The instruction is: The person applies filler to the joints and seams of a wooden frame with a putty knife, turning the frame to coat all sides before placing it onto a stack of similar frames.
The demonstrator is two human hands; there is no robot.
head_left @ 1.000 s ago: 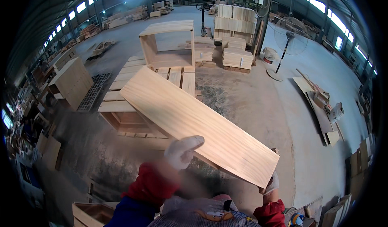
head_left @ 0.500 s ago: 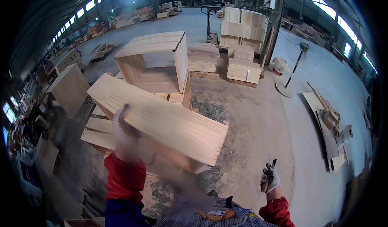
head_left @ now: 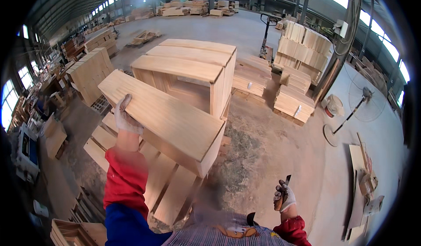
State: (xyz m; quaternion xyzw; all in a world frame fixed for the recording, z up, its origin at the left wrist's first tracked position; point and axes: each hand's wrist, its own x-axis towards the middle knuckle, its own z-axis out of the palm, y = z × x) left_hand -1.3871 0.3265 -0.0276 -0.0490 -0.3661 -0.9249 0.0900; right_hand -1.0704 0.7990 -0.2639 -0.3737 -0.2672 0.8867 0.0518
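Small pale labels [head_left: 299, 110] fixed to stacked boards, far right; no packages, signs or screens discernible.

Pale tan wood w/ fine straight grain is seen on the wooden box [head_left: 171, 123]. Both hands, left hand [head_left: 125, 116] & right hand [head_left: 284, 196], are covered by off-white gloves; sleeves red, blue lower; shirt checked. Floor [head_left: 272, 132] grey, mottled w/ dust.
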